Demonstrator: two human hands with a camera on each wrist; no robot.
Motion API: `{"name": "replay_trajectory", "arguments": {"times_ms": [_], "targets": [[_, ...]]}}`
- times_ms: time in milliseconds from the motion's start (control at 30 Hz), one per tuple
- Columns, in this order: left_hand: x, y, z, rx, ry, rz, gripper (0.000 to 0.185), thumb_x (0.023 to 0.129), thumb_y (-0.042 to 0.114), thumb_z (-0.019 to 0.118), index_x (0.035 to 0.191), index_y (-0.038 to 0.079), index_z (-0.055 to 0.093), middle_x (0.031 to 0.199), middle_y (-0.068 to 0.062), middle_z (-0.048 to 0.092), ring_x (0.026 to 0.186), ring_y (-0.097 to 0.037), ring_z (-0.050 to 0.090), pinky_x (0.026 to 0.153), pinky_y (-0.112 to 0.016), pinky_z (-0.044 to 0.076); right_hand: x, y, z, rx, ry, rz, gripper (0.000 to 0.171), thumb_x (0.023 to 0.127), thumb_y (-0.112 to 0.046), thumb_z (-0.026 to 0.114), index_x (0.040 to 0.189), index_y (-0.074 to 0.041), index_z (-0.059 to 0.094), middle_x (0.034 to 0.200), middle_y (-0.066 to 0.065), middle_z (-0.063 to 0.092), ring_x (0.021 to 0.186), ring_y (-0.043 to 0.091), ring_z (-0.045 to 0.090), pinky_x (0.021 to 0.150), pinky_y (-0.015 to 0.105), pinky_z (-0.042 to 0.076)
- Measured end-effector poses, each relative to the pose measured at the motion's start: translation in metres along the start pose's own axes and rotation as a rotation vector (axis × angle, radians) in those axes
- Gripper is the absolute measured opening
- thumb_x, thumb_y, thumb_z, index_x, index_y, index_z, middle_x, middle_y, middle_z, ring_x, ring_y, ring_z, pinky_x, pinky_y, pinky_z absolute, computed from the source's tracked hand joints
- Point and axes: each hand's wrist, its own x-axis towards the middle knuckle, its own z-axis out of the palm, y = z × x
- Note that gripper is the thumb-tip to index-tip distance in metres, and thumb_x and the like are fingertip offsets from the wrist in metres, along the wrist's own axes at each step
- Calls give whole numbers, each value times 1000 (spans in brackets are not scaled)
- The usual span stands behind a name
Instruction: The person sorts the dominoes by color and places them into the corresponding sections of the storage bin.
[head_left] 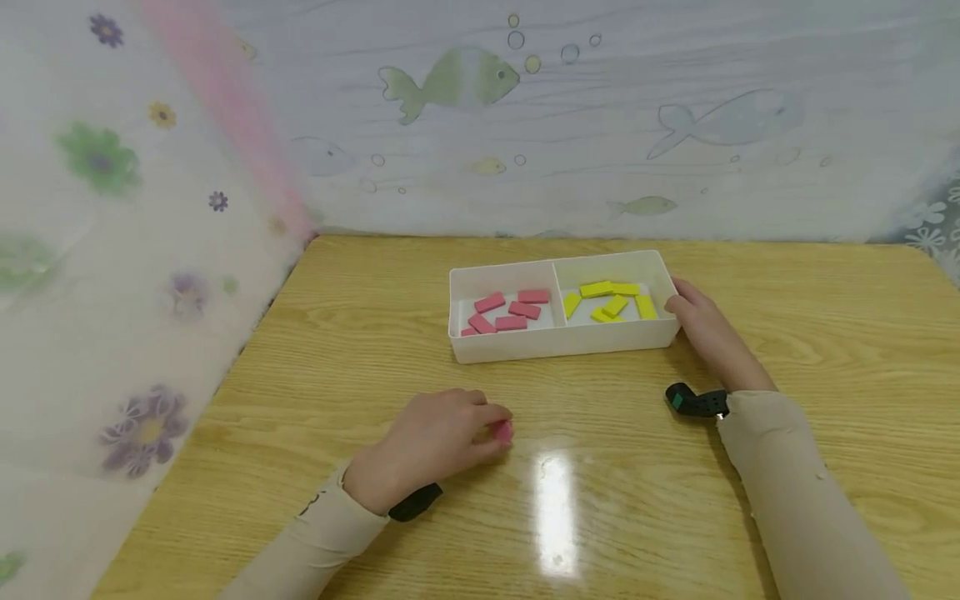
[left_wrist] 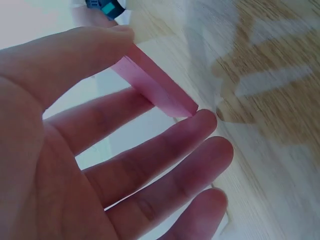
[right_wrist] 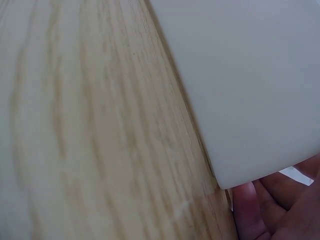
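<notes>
We look down on a light wood-grain tabletop with a bright glare patch at about 6 o'clock. A white two-compartment tray sits on it toward 12 o'clock; pink blocks fill its left compartment, yellow blocks its right. The left hand rests on the wood at 7 o'clock, pinching one pink block. The right hand lies at 3 o'clock, touching the tray's end.
</notes>
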Motion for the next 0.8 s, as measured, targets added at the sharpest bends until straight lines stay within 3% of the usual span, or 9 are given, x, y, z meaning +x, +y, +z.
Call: {"name": "replay_trajectory", "arguments": {"times_ms": [167, 500, 800], "targets": [[1, 0, 2, 21, 20, -32, 29, 83, 41, 55, 103, 22, 65, 79, 8, 54, 62, -5, 46, 45, -20, 37, 1, 2, 1, 3, 7, -10, 55, 93, -28, 26, 145, -20, 10, 148, 3, 10, 134, 23, 4, 104, 51, 6], [4, -2, 10, 105, 194, -46, 23, 87, 31, 49, 93, 26, 70, 69, 9, 56, 53, -2, 46, 38, -18, 31, 0, 0, -1, 3, -3, 1, 56, 93, -29, 27, 145, -22, 8, 148, 2, 7, 134, 23, 1, 104, 51, 6], [5, -3, 9, 86, 177, -73, 22, 88, 33, 50, 91, 26, 71, 69, 11, 58, 56, -3, 51, 38, -20, 33, 0, 1, 0, 5, -2, -6, 55, 93, -28, 26, 145, -21, 8, 148, 2, 8, 134, 23, 3, 104, 51, 6]]}}
